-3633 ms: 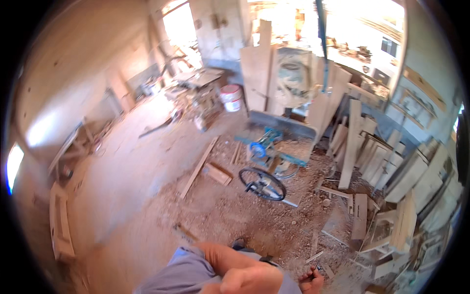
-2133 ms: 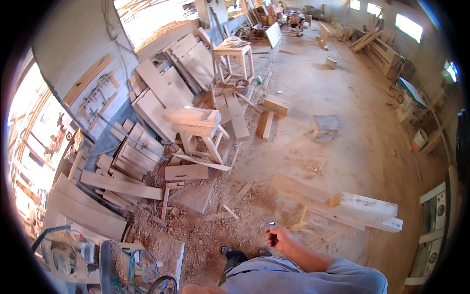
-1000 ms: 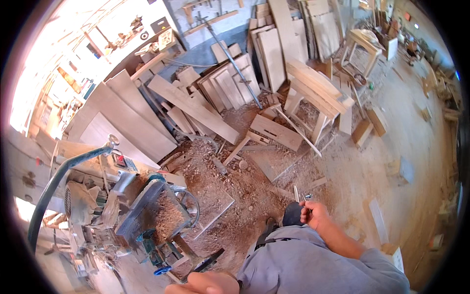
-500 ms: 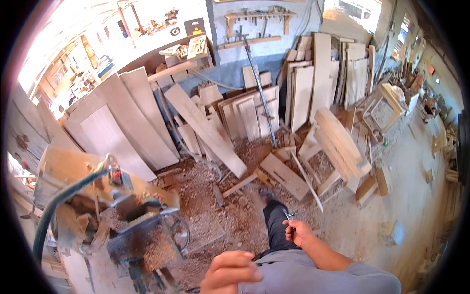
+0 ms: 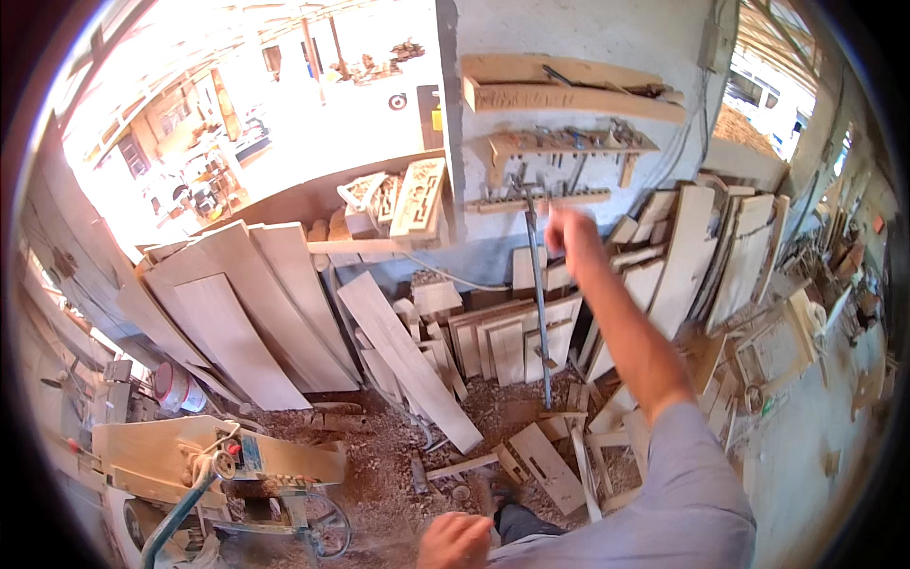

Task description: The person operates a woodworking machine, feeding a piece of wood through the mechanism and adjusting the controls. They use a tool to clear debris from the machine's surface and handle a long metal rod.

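My right hand (image 5: pixel 571 234) is stretched out toward the wall, in front of the lower tool rack (image 5: pixel 592 196). Its fingers are bent and blurred, and whatever they hold is hidden. Just left of that hand stands a long metal bar clamp (image 5: pixel 537 294), leaning upright against the rack. Small metal tools hang along the upper tool shelf (image 5: pixel 573 142). Low in front of my body, my left hand (image 5: pixel 456 541) has its fingers curled in, with nothing visible in it.
Wooden boards (image 5: pixel 227 327) lean along the wall. At lower left stands a woodworking machine (image 5: pixel 227 465) with a handwheel (image 5: pixel 328 523). Wood chips cover the floor (image 5: pixel 379 455). A mortised board (image 5: pixel 547 467) and wooden frames (image 5: pixel 773 341) lie ahead and to the right.
My right hand has risen from my waist, where it held a small metal tool, to the wall rack. My left hand has dropped slightly, and the view has tilted up.
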